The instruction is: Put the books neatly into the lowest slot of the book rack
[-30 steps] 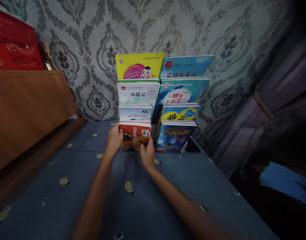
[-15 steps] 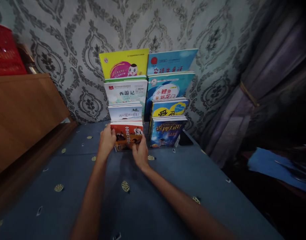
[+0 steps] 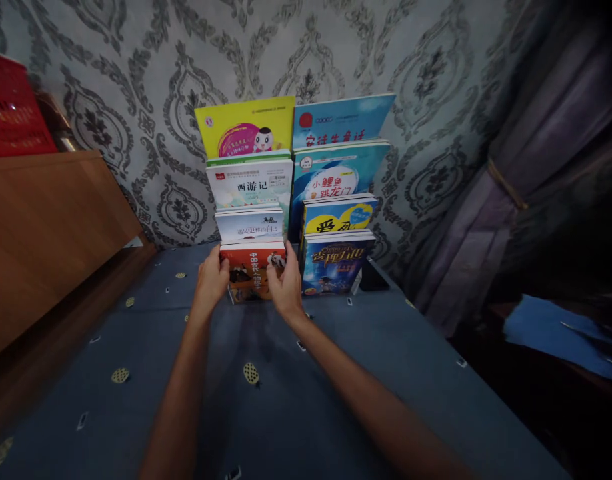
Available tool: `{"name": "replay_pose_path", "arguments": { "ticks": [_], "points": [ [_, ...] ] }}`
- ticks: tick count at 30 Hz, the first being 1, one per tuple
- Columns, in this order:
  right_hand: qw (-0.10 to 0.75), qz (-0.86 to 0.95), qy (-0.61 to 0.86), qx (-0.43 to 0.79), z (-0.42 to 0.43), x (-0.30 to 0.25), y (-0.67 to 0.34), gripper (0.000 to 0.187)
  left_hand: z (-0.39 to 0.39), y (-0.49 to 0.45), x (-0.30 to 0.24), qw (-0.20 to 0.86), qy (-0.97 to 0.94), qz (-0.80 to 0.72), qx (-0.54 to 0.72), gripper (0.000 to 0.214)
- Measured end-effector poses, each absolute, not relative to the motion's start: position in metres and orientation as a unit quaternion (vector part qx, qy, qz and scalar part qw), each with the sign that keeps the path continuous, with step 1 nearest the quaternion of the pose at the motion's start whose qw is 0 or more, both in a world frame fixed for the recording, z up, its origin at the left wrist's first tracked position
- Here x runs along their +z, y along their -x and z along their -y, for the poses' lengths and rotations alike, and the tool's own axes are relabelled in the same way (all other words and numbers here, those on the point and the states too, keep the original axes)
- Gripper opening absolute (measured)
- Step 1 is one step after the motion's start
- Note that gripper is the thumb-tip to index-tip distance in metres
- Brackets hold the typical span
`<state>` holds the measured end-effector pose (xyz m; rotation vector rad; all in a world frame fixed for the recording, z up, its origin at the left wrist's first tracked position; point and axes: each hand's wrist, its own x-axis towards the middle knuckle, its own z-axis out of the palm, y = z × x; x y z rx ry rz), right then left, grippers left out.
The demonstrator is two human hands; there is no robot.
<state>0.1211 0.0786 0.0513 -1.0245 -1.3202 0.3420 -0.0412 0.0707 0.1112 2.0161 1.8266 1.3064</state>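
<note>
An orange-red book (image 3: 251, 270) stands in the front row of the left column of a stepped book rack against the wall. My left hand (image 3: 211, 280) grips its left edge, fingers curled round it. My right hand (image 3: 286, 287) holds its right edge, fingers up against the cover. Behind it rise a pale book (image 3: 249, 225), a white book (image 3: 249, 183) and a yellow book (image 3: 246, 130). The right column holds a dark blue book (image 3: 336, 263) in front and several blue books behind it.
The rack stands on a blue patterned cloth (image 3: 286, 400). A wooden board (image 3: 46, 227) runs along the left with a red crate (image 3: 13, 110) on top. A purple curtain (image 3: 491, 220) hangs at the right. Patterned wallpaper (image 3: 136, 80) is behind.
My right hand has risen from the book's lower right corner to its right edge. The view has shifted slightly; the books stay in place.
</note>
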Motion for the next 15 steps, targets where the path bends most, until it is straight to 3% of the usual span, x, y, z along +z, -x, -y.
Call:
{"name": "replay_pose_path", "arguments": {
  "ticks": [15],
  "points": [
    [0.687, 0.574, 0.419, 0.148, -0.087, 0.0531, -0.1203, 0.069, -0.0705, 0.0385, 0.1103, 0.045, -0.662, -0.608, 0.437, 0.043]
  ]
}}
